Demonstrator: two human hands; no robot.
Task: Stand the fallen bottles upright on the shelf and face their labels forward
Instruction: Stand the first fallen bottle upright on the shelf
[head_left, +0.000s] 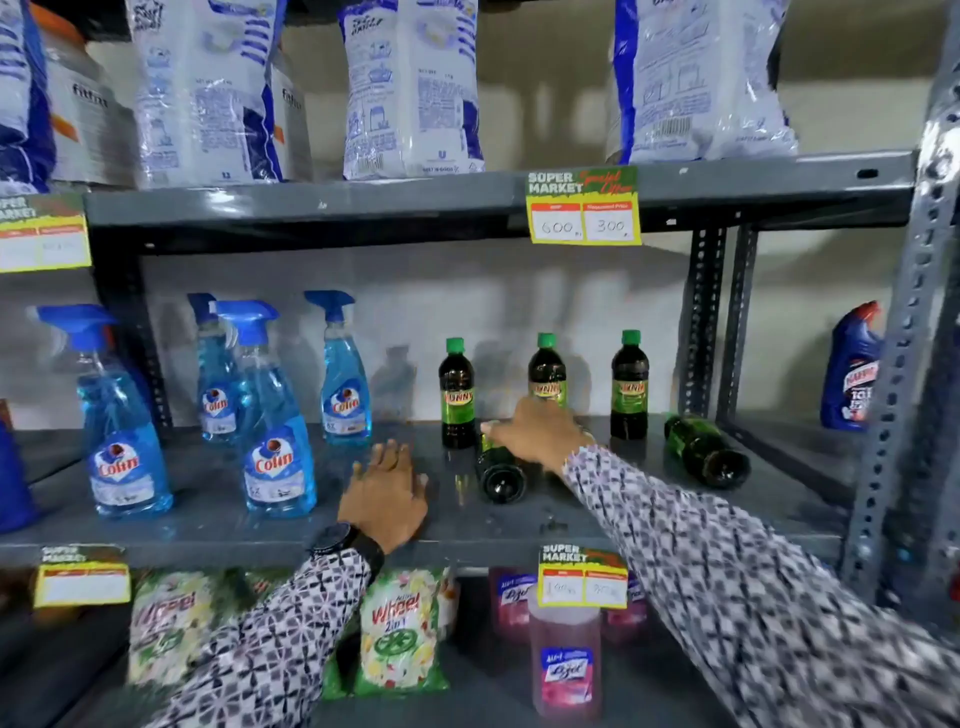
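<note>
Three dark bottles with green caps and green labels stand upright at the back of the grey shelf (208, 509): one on the left (457, 395), one in the middle (546, 371), one on the right (629, 387). A fallen dark bottle (498, 475) lies on its side with its base toward me. My right hand (535, 434) rests on top of its upper part, fingers curled over it. A second fallen bottle (706, 452) lies farther right, untouched. My left hand (387, 493) lies flat and open on the shelf, left of the nearer fallen bottle.
Several blue Colin spray bottles (278, 457) stand on the left half of the shelf. A blue and red cleaner bottle (852, 369) stands beyond the slotted steel upright (893, 395). White detergent bags sit on the shelf above, packets and pink bottles below.
</note>
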